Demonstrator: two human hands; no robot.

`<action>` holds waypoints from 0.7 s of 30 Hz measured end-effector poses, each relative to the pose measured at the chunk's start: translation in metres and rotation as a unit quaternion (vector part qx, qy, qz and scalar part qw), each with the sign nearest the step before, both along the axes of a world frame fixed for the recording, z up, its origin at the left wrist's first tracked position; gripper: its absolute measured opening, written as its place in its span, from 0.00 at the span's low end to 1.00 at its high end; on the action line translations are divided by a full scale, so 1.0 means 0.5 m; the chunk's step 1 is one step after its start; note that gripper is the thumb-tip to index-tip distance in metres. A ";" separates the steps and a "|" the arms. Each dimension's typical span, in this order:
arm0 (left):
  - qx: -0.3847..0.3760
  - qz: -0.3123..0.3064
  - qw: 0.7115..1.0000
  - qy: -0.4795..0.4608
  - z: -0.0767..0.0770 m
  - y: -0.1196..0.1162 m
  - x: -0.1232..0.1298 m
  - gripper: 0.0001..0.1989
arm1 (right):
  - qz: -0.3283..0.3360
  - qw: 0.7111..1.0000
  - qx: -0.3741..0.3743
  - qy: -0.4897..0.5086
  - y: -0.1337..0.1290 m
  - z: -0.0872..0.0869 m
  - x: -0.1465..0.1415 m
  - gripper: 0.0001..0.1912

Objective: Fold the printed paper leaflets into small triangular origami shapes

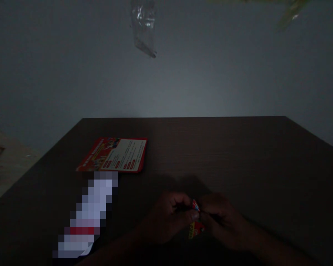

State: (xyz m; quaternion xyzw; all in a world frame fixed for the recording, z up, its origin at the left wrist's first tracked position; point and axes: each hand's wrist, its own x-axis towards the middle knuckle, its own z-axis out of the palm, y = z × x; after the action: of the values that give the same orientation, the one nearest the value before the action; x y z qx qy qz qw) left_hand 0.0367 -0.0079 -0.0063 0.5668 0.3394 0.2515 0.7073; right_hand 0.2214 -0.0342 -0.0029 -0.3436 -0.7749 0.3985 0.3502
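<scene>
In the dim head view, my left hand (172, 218) and my right hand (227, 221) meet above the front part of the table. Between their pinched fingers is a small red and yellow printed paper (196, 229). One bit of it shows above the left thumb, with red, white and blue print. A larger bit hangs below the fingers. My fingers cover the rest of the paper, so its full shape is hidden. Both hands are closed on it, thumbs against fingers.
Red printed flyers (124, 155) lie in a pile at the back left of the dark table (224, 147). In front of them lies a long bright object (91, 214), blurred by pixels. A clear plastic bag (144, 29) hangs on the grey wall behind.
</scene>
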 end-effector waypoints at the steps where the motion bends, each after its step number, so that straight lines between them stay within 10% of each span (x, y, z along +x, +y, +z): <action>1: 0.000 -0.004 1.000 0.001 0.000 0.000 0.000 0.16 | -0.005 1.000 0.001 0.000 0.000 0.001 0.000 0.14; 21: 0.086 -0.049 0.995 0.024 0.012 0.000 0.002 0.14 | -0.017 1.000 -0.004 0.017 0.002 -0.009 0.007 0.15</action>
State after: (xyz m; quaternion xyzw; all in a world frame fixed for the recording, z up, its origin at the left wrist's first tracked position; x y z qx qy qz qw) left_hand 0.0376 -0.0079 -0.0001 0.6473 0.3055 0.2313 0.6589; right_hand 0.2247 -0.0332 -0.0074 -0.3513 -0.7613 0.4014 0.3686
